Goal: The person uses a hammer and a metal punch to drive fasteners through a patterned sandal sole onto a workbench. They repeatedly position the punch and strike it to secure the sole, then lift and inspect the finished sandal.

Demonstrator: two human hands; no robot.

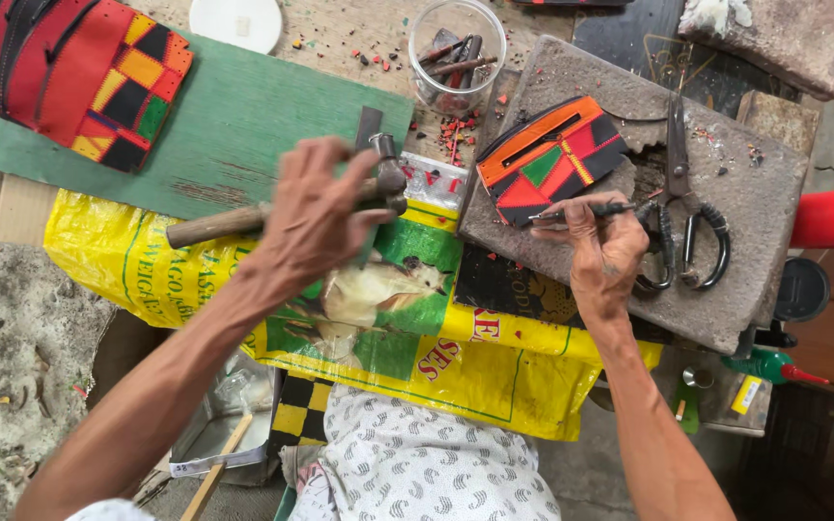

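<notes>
My left hand reaches over a hammer with a wooden handle and metal head, fingers curling around it near the head. My right hand pinches a thin dark metal tool, its tip lying at the lower edge of a small patchwork pouch in orange, red, green and black. The pouch rests on a rough grey stone slab. Black-handled scissors lie on the slab just right of my right hand.
A clear plastic jar of metal tools stands behind the pouch. A larger patchwork bag lies top left on a green board. A yellow printed sack covers my lap area. A white lid sits at the back.
</notes>
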